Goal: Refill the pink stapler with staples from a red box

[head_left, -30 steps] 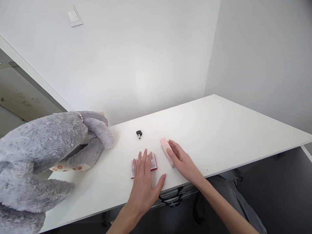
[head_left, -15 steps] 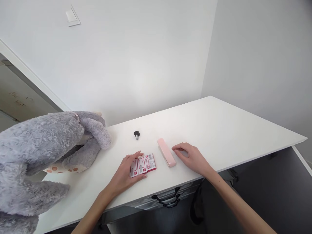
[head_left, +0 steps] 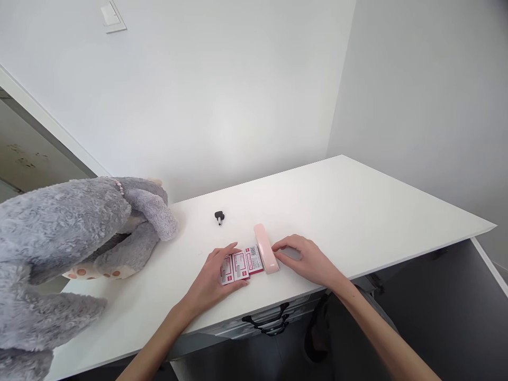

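Observation:
A small red and white box (head_left: 243, 264) lies near the front edge of the white table (head_left: 357, 211). My left hand (head_left: 210, 280) grips the box at its left end, thumb on the near side and fingers on the far side. A pink stapler (head_left: 265, 255) lies just right of the box, touching it. My right hand (head_left: 305, 259) rests beside the stapler with curled fingers touching its right side. Whether the right hand truly grips it is unclear.
A big grey plush toy (head_left: 67, 233) lies over the table's left end. A small black object (head_left: 219, 216) sits behind the box. A light switch (head_left: 113, 16) is on the wall. Black drawer handles (head_left: 265, 323) show under the table's front edge.
My left hand went from flat on the box to gripping its left end and slid it right against the stapler. My right hand came off the stapler's top to its right side.

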Tool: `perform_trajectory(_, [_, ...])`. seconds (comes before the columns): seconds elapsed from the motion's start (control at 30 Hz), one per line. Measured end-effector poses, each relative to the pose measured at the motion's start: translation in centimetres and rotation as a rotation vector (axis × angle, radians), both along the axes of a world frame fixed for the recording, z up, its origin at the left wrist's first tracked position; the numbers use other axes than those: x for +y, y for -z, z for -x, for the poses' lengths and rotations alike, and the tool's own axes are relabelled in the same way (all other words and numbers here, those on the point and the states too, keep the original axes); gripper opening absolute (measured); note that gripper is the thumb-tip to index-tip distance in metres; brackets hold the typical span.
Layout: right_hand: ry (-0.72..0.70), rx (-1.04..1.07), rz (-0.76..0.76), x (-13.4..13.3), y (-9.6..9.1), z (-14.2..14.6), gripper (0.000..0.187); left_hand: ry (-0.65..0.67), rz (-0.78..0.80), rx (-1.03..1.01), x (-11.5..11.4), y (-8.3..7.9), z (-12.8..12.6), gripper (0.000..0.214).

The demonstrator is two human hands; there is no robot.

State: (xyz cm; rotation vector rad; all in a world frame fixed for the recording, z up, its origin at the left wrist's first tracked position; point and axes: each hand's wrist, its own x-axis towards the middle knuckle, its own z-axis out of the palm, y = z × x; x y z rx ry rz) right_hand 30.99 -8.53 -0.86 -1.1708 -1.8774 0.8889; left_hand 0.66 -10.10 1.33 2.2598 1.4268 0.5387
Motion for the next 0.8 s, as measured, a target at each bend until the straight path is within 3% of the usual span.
perform_trajectory(0.23, [0.006,-0.005,-0.005,0.1,0.1,0.0,0.019,0.014,-0.002,0.009,-0.1,-0.5,0.6,0.081])
perform_trajectory(0.37, [0.035,0.022,0.04,0.0,0.0,0.1,0.02,-0.044,-0.072,-0.022,-0.1,-1.3,1.2,0.074])
perform_trajectory(0.53, [0.061,0.033,0.057,0.0,-0.3,0.1,0.02,-0.002,-0.107,-0.1,0.4,-1.9,-0.8,0.078])
perform_trajectory(0.8, [0.068,0.037,0.061,0.1,-0.4,0.0,0.022,0.089,-0.103,-0.094,1.7,-1.0,-3.0,0.091])
